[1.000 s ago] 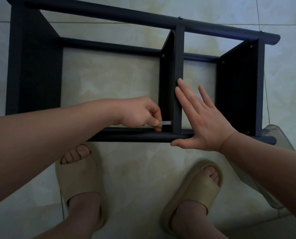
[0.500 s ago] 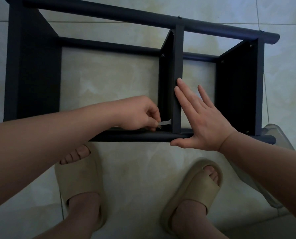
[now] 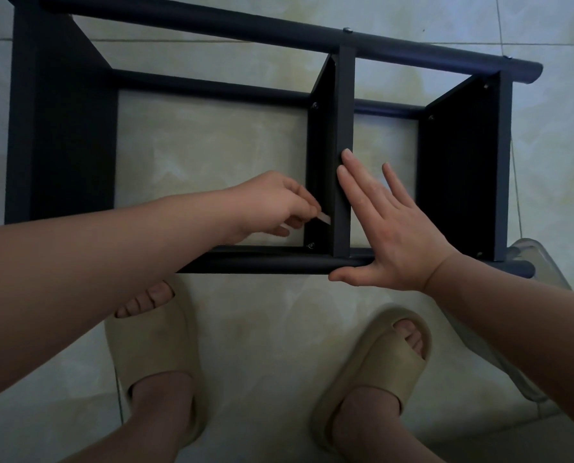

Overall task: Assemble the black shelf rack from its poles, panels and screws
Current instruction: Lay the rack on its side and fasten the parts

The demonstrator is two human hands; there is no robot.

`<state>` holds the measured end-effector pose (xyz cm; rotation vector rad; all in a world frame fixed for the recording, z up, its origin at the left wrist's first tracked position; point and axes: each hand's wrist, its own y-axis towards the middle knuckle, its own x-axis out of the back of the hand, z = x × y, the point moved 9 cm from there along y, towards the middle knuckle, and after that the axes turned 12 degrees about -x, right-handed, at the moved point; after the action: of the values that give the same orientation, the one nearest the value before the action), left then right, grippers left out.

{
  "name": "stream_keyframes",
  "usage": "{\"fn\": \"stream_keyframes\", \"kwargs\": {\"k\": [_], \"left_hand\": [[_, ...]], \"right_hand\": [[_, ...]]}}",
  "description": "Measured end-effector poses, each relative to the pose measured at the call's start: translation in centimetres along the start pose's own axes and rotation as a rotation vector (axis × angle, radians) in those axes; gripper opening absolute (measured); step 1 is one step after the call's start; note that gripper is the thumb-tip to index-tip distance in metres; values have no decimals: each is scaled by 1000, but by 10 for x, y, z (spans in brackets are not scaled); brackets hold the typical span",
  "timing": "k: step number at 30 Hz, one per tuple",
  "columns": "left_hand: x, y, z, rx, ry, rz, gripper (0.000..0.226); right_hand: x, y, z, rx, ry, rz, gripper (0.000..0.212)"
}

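On the tiled floor (image 3: 262, 329), a black rack (image 3: 344, 105) on its side, just ahead of two feet in beige slippers (image 3: 152, 349). Three panels on edge between the poles: left panel (image 3: 62, 128), middle panel (image 3: 322, 145), right panel (image 3: 459, 168). Across their upper ends a far pole (image 3: 212, 21), and across the ends closest to the feet a near pole (image 3: 262, 262). Behind and closer to the floor, a lower pole (image 3: 212, 90) meeting the middle panel.

Into the bay between left and middle panels, the left hand (image 3: 269, 205) reaching, fingers curled, thumb and forefinger pinching a small pale flat tool (image 3: 324, 218). Tool tip just beside the middle panel's dark face, a little above a screw (image 3: 310, 245) at that panel's bottom corner by the near pole, and apart from it. Too small to tell what kind of tool.

Against the right side of the middle panel's edge, the right hand (image 3: 392, 235), flat and released, fingers straight and spread, fingertips about halfway up the panel. Thumb stretched along the near pole, touching it. Grasping nothing.

On top of the far pole, two screw heads (image 3: 347, 29), one over the middle panel, one over the right panel. At the right edge, a clear plastic thing (image 3: 539, 262) on the floor, partly hidden behind the right forearm and the near pole's end.
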<state>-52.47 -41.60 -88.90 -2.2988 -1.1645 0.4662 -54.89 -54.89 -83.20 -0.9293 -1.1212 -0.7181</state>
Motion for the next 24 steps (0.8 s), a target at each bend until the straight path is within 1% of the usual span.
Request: {"fn": "stream_keyframes", "kwargs": {"k": [2,3,4,6,9,11,13,17,21,24], "left_hand": [[-10,-3,11,133,-202,11,8],[-15,-4,13,173,-301,20,8],[-19,-4,14,194,-380,21,9],[-19,-3,13,185,-434,-14,9],[-10,1,12,138,-340,-119,9],[-7,2,12,128,-291,-156,8],[-6,2,12,130,-296,-175,8],[-5,4,7,99,-331,-175,7],[-2,0,8,98,-246,-145,10],[-1,-2,10,93,-223,-157,13]], "right_hand": [[0,0,0,-1,0,-3,124],[1,0,0,-2,0,-4,124],[1,0,0,-2,-1,-5,124],[1,0,1,-1,-2,-7,124],[2,0,1,-4,6,-2,124],[2,0,1,-4,6,-1,124],[2,0,1,-3,7,-4,124],[2,0,1,-1,11,-11,124],[1,0,1,2,15,-9,124],[1,0,0,-1,16,-9,124]]}}
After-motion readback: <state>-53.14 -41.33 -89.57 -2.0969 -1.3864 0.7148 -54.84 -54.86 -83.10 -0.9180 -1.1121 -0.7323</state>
